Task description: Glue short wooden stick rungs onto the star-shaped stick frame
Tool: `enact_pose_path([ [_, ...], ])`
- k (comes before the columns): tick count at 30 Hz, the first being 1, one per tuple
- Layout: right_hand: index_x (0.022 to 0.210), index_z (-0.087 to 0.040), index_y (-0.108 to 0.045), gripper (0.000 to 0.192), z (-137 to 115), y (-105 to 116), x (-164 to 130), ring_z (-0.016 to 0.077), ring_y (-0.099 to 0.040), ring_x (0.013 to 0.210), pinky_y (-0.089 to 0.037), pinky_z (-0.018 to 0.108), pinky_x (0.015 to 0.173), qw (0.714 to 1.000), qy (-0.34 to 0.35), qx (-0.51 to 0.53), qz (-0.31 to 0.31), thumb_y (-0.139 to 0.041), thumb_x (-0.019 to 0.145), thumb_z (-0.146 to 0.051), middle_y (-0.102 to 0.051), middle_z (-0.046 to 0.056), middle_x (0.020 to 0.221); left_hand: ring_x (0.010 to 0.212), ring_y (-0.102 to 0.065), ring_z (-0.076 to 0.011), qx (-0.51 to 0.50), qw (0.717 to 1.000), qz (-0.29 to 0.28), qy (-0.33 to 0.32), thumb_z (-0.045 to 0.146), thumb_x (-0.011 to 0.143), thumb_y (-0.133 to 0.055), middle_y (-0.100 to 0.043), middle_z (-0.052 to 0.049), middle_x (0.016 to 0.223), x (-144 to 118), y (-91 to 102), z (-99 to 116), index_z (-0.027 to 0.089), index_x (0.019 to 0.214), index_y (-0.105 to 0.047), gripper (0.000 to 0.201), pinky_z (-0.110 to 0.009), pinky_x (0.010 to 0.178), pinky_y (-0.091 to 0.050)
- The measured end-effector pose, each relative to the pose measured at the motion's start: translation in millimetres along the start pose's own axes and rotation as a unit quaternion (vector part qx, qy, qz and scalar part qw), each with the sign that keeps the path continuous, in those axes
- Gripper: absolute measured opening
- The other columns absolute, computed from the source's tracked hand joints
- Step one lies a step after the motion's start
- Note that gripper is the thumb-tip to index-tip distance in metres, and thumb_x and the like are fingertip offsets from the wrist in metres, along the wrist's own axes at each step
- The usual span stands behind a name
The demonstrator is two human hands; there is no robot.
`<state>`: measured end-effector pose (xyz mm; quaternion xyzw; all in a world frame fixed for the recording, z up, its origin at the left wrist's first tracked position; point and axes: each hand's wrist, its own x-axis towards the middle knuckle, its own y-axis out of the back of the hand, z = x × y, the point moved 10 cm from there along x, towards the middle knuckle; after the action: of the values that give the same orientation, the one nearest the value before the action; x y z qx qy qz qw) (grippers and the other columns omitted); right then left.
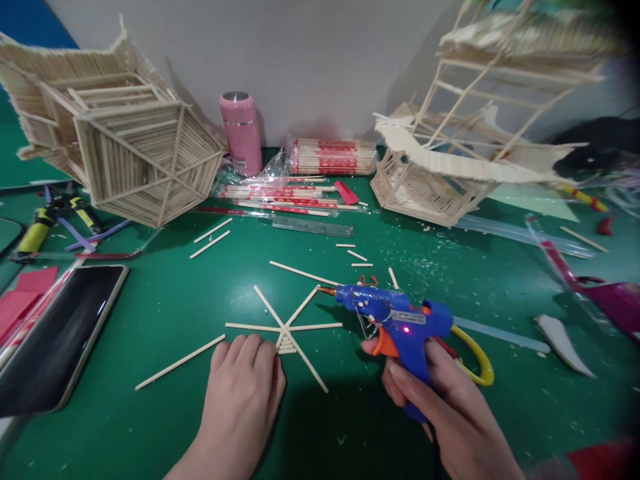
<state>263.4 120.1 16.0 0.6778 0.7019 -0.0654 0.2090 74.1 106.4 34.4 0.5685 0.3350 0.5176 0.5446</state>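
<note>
The right hand point(440, 393) has its grip wrapped fully around the handle of a blue hot glue gun point(395, 320), one finger on the orange trigger, the nozzle pointing left just above the green counter point(165, 307). The left hand point(243, 380) lies flat near the counter's near edge, its grip open and holding nothing, fingertips just beside the hub of a star of wooden sticks point(286, 333) lying on the counter close to the nozzle. A loose stick point(180, 362) lies left of that hand. A phone point(60, 333) rests by the left edge. A pink flask point(241, 133) and packs of chopsticks point(333, 157) stand along the far edge, between two stick-built models.
</note>
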Motion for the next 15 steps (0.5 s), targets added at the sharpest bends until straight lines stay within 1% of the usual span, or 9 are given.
enact_pose_path([
  [3, 0.095, -0.02, -0.054, 0.031, 0.0, -0.1, 0.3, 0.0124, -0.039, 0.052, -0.028, 0.024, 0.045, 1.0, 0.0, -0.005, 0.002, -0.052, 0.08, -0.047, -0.048, -0.002, 0.058, 0.06, -0.049, -0.0187, 0.001, 1.0, 0.009, 0.004, 0.014, 0.084, -0.04, -0.054, -0.003, 0.065, 1.0, 1.8, 0.9, 0.017, 0.071, -0.053, 0.019, -0.032, 0.058, -0.032],
  [9, 0.096, -0.021, -0.054, 0.031, 1.2, -1.5, 0.8, 0.0131, -0.041, 0.055, -0.032, 0.024, 0.05, 1.0, 0.0, 0.001, 0.001, -0.053, 0.079, -0.047, -0.048, -0.003, 0.059, 0.06, -0.049, -0.0185, 0.005, 1.0, 0.018, 0.009, 0.011, 0.084, -0.039, -0.054, -0.003, 0.064, 1.7, 2.4, 1.1, 0.017, 0.068, -0.054, 0.022, -0.032, 0.058, -0.032],
  [13, 0.101, -0.021, -0.054, 0.034, 6.4, 7.0, 4.2, 0.0124, -0.043, 0.053, -0.031, 0.022, 0.043, 1.0, -0.002, 0.017, 0.002, -0.054, 0.079, -0.047, -0.049, -0.002, 0.06, 0.06, -0.049, -0.0176, 0.007, 1.0, 0.016, 0.008, 0.012, 0.085, -0.04, -0.054, -0.003, 0.064, 1.3, 1.5, -0.3, 0.017, 0.069, -0.054, 0.022, -0.031, 0.058, -0.032],
  [15, 0.104, -0.022, -0.054, 0.035, 9.4, 15.0, 6.8, 0.012, -0.046, 0.055, -0.034, 0.02, 0.043, 0.999, -0.003, 0.033, 0.009, -0.057, 0.078, -0.045, -0.051, -0.002, 0.062, 0.06, -0.049, -0.0177, 0.005, 1.0, 0.016, 0.009, 0.013, 0.085, -0.041, -0.055, -0.003, 0.065, 1.0, 1.5, -0.7, 0.018, 0.069, -0.054, 0.021, -0.032, 0.058, -0.031],
])
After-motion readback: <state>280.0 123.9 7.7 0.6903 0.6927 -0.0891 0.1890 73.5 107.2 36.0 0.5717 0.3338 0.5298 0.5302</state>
